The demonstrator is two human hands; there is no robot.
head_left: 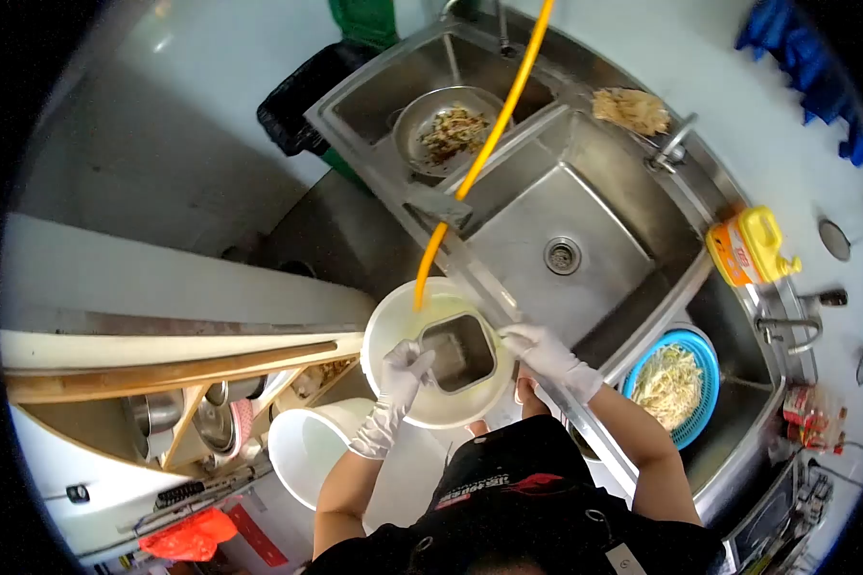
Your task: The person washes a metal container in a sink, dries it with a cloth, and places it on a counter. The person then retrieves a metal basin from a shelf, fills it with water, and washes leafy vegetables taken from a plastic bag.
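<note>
A rectangular stainless-steel pan (pixel 462 356) is held over a round white bucket (pixel 393 321). My left hand (pixel 406 372), in a white glove, is closed on the pan's left rim, with the thumb over the edge. My gloved right hand (pixel 550 358) is at the right side of the bucket. Its fingers are pressed together close to the pan's right rim; whether they grip the rim or something small does not show. A yellow hose (pixel 504 115) runs down over the sink edge, and its end hangs into the bucket.
A steel sink (pixel 599 225) with a drain is ahead. A strainer pan (pixel 417 120) with food scraps sits in the left basin; a blue basket (pixel 705 369) of bean sprouts is in the right. A yellow jug (pixel 753 247) stands on the ledge. Another white bucket (pixel 307 446) and shelves are left.
</note>
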